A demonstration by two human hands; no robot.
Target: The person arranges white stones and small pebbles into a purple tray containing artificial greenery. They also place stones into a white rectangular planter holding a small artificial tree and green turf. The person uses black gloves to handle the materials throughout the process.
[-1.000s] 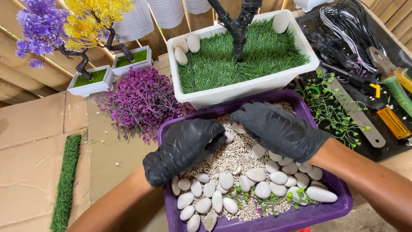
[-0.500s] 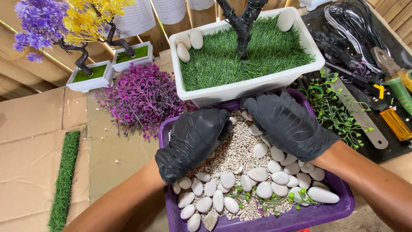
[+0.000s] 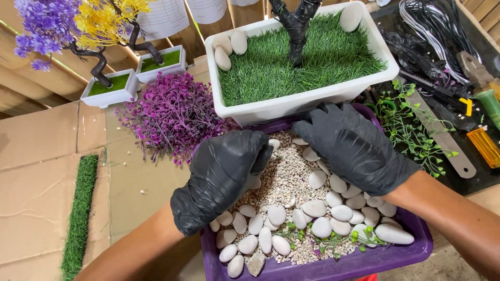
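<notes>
Both my hands wear black gloves and rest in a purple tray (image 3: 333,268) filled with fine gravel (image 3: 284,174) and smooth white pebbles (image 3: 315,208). My left hand (image 3: 224,177) is curled, fingers bent down onto the gravel near the tray's far left side; whether it holds stones I cannot tell. My right hand (image 3: 354,148) lies palm down over the far right part of the tray, fingertips on the gravel next to the white planter (image 3: 291,106). That planter holds green artificial grass (image 3: 312,57), a black trunk (image 3: 298,28) and several white pebbles.
A purple artificial bush (image 3: 174,117) lies left of the tray. Two small white pots (image 3: 112,93) with purple and yellow miniature trees stand at the back left. A grass strip (image 3: 78,218) lies on cardboard. Tools, black wire and green sprigs (image 3: 411,122) crowd the right.
Both hands have shifted slightly toward the far end of the tray, close to the white planter. The left hand's fingers have curled in more.
</notes>
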